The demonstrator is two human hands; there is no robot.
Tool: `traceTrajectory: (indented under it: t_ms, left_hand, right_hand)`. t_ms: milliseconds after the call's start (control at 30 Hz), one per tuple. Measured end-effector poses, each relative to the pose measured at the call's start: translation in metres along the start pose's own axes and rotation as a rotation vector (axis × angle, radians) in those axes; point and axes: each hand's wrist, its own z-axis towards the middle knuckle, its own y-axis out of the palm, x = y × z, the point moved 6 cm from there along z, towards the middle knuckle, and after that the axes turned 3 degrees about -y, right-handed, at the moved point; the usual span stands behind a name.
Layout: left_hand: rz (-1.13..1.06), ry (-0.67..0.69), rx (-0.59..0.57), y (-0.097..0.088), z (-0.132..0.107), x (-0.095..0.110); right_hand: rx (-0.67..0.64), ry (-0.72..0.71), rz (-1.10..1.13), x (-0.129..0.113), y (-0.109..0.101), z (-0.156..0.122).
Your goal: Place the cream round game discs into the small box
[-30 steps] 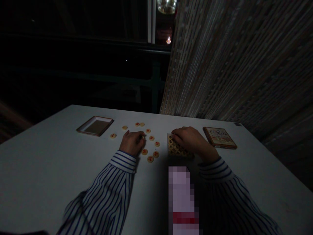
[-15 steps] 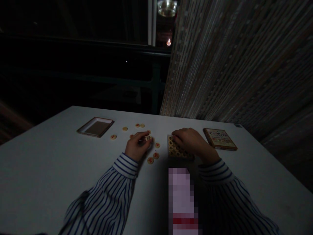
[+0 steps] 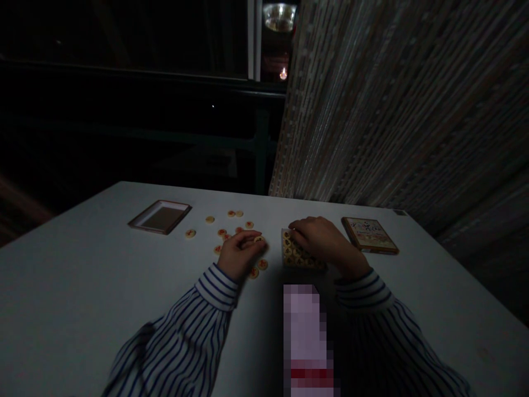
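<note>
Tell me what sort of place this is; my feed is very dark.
Likely a dim indoor room, perhaps a home or lounge: a white table with round game pieces and a game box, a woven blind alongside, and a hanging lamp behind.

On the desk (image 3: 82, 286), a tray (image 3: 160, 216) lies furthest left. To its right, loose discs (image 3: 231, 214) are scattered, most behind the left hand (image 3: 239, 255) and two just before it. One disc (image 3: 259, 239) sits at that hand's fingertips. Just right of the left hand lies a packed block of discs (image 3: 294, 252), with the right hand (image 3: 320, 237) resting on it. A box (image 3: 369, 234) lies right of that hand, near it.
</note>
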Motion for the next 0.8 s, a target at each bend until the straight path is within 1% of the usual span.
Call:
traceTrajectory:
  t_ms: [133,267,433,633,800]
  left_hand:
    - [-0.068,-0.072,-0.029,0.002,0.000,-0.008]
    - [-0.117,-0.103,-0.063,0.006,-0.002,-0.013]
    - [-0.190,-0.201,-0.064,0.012,-0.006,-0.019]
    - [-0.206,-0.251,-0.063,0.023,-0.005,-0.015]
    - [-0.235,-0.255,-0.101,0.037,-0.003,-0.009]
  right_hand:
    - [0.008,-0.002,0.016,-0.001,-0.002,-0.001]
    - [0.018,-0.003,0.020,-0.001,-0.004,-0.002]
    - [0.039,-0.005,0.036,-0.001,-0.009,-0.005]
    - [0.080,0.000,0.079,0.002,-0.017,-0.009]
    - [0.139,0.011,0.119,0.009,-0.022,-0.013]
